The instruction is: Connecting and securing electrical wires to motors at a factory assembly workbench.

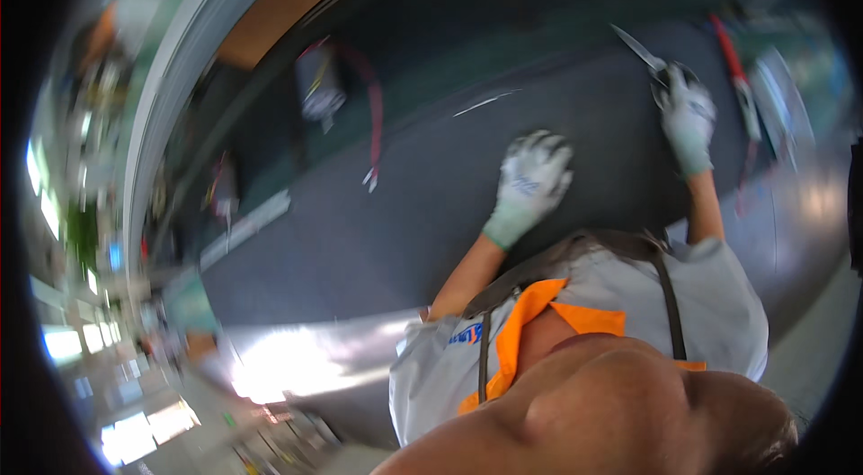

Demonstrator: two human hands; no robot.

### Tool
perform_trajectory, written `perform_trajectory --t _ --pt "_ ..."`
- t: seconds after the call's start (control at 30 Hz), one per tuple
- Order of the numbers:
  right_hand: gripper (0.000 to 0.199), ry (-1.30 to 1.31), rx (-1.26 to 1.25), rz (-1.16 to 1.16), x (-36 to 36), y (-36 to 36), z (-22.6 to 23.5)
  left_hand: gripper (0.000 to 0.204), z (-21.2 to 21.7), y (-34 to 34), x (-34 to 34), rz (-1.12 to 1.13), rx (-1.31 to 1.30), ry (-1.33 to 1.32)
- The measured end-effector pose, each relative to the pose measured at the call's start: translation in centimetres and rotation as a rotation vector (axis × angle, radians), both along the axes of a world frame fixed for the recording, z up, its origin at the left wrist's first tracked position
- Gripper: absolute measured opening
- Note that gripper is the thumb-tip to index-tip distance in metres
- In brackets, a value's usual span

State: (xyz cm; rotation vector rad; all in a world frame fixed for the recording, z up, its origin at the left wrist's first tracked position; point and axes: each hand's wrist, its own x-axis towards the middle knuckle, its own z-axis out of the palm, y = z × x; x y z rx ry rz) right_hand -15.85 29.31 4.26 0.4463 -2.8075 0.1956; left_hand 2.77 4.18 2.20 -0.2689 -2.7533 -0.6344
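Dark grey counter (404, 246), scissors (prob) (640, 49) over its upper R part, in the R hand (689, 115). R fingers clamped on the black handles, blades pointing up-left, away from body. L hand (536, 177) is palm-down on/just over the counter, fingers bent and slightly apart; nothing visible in it, but can't tell re: under the palm.

Risks, my read:
- Blade tip vs L hand: well apart now, but an inward turn of the R wrist would bring the point round. Glove nick = likely result.
- Red-handled tool (733, 53) is near the R hand, clear bag (784, 102) just past it. Elbow-out move could knock either, bc little room there.
- Thin white strip (485, 103) looks light & loose; a sweep of the L hand could shift it.
- Red lead (377, 106) trails toward bare counter; if snagged, could drag the wired unit (322, 88), assuming they're joined.

Hard to see: lots of blur, esp. far L bkgd. Can't tell if blades are parted or touching the counter. Handles mostly behind R fingers. Second wired unit (223, 192) too smeared for detail. Bag contents n/a, too blurry. Far counter edge lost in shadow up top.
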Motion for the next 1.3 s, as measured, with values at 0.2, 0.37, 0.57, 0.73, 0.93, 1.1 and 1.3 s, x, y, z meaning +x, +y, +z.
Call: perform_trajectory --t 0.2,0.37,0.57,0.73,0.93,1.1,1.3 --pt "0.036 0.094 -0.144 -0.082 -0.5 4.0 -3.3 0.039 -0.5 0.6 -0.7 -0.051 -0.036 0.038" --pt "0.032 0.025 -0.032 -0.236 -1.3 7.6 -2.2 0.04 -0.8 0.9 -0.5 -0.069 -0.055 0.073" --pt "0.033 0.206 -0.004 -0.298 -1.7 10.0 -3.2 0.039 -0.8 0.7 -0.4 -0.031 -0.073 0.089" --pt "0.036 0.113 -0.219 0.054 0.1 2.6 -0.6 0.035 -0.9 0.9 -1.0 -0.019 0.037 0.101" --pt "0.034 -0.015 -0.63 0.58 1.7 -4.8 3.3 0.031 -1.2 0.6 -0.8 0.04 0.037 0.086" --pt "0.031 -0.242 -0.66 0.705 2.4 -7.8 0.9 0.028 -0.5 1.2 -1.2 0.04 0.077 0.116" --pt "0.026 -0.166 -0.658 0.719 2.7 -10.5 -2.9 0.027 -1.4 3.7 -3.3 0.316 0.284 0.206"
